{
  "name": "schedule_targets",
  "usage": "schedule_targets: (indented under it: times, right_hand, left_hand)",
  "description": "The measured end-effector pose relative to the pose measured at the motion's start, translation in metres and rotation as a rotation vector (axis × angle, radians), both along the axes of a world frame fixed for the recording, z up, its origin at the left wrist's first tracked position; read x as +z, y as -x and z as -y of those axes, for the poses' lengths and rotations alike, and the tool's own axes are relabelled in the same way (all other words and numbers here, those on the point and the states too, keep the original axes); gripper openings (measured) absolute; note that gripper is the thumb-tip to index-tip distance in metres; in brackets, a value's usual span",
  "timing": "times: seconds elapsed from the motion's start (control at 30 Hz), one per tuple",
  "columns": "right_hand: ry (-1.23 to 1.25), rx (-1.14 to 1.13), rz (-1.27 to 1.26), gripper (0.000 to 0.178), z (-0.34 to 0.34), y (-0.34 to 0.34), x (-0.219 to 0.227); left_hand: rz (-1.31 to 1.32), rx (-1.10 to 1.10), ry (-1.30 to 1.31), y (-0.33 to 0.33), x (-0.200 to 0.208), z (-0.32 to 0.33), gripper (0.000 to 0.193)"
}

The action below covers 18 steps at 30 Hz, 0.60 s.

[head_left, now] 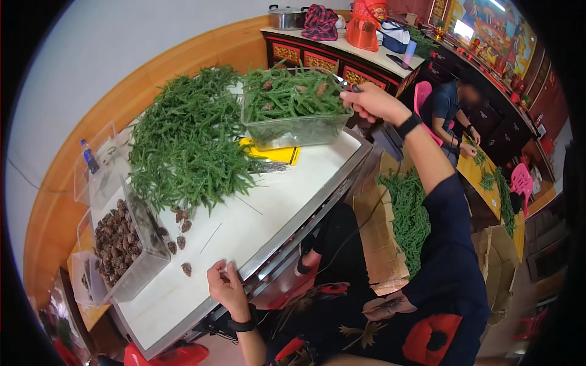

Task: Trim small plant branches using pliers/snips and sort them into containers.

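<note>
My right hand [375,102] is raised at the far right end of a clear plastic bin, closed around a pair of pliers [349,86] with dark and red grips. The bin [293,131] is heaped with green artificial pine sprigs [287,91], with several pine cones [321,89] among them. By the table's near edge, my left hand [229,293] has its fingers curled toward the thumb; whatever lies between them is too small to make out. Loose pine cones [186,269] and thin wires [210,238] rest on the white tabletop [262,226] beyond it.
A large pile of green sprigs [189,134] covers the far table. Left of it stands a clear bin [146,268] of pine cones [116,244]. A yellow packet [287,155] lies before the sprig bin. A cardboard box [378,244] holds more greenery. Another person [448,113] works at a yellow table.
</note>
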State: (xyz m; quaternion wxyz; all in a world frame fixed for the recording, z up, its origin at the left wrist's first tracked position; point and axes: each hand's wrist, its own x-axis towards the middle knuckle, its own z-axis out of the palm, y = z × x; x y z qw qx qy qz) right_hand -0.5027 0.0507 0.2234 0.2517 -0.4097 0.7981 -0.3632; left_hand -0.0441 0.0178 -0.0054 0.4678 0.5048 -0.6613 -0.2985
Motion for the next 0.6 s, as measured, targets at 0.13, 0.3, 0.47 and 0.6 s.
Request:
schedule_targets:
  times: [0.13, 0.3, 0.47, 0.6]
  right_hand:
    - [-0.336, -0.176, -0.466, 0.039, 0.034, 0.047, -0.015]
    - [-0.385, -0.091, -0.933, 0.041, 0.053, 0.1, -0.067]
    - [-0.482, 0.026, -0.64, 0.048, 0.059, 0.045, -0.017]
    - [-0.177, -0.017, -0.68, 0.049, 0.02, 0.075, -0.008]
  left_hand:
    - [0.049, 0.029, 0.048, 0.0, -0.003, 0.004, 0.013]
    - [0.089, 0.019, 0.086, 0.0, -0.006, 0.0, 0.013]
    - [0.147, 0.052, 0.155, -0.009, -0.01, 0.002, 0.013]
    - [0.159, 0.072, 0.178, -0.004, -0.006, 0.006, 0.013]
